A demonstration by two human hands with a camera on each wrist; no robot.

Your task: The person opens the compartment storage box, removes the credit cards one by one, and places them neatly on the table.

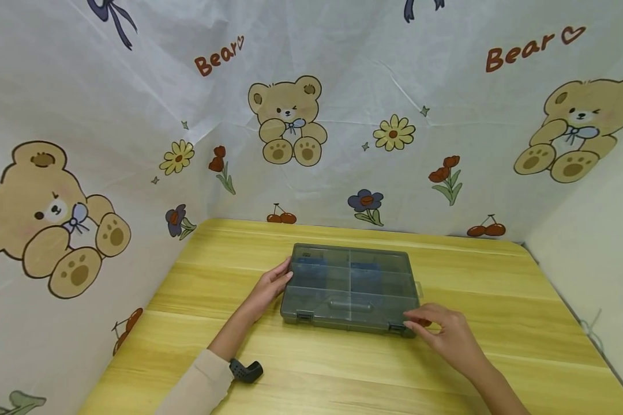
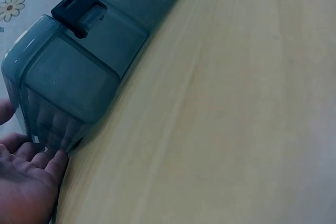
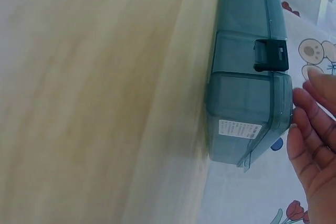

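Note:
A translucent grey-green plastic storage box (image 1: 322, 297) lies flat on the table, lid down, with two dark latches on its near side. The left latch (image 2: 73, 11) and the right latch (image 3: 272, 55) both lie against the box front. My left hand (image 1: 266, 290) rests at the box's left side, fingers and thumb touching its edge. At the front right corner is my right hand (image 1: 445, 333), loosely bent; thumb and fingertips meet the lid edge beside the right latch. Blue items (image 1: 311, 272) show dimly through the divided lid.
The wooden table (image 1: 342, 374) reaches back to a bear-printed cloth (image 1: 342, 57) hung behind and to the left. A barcode label (image 3: 239, 129) is on the box's right end. A black device (image 1: 246, 371) sits at my left sleeve.

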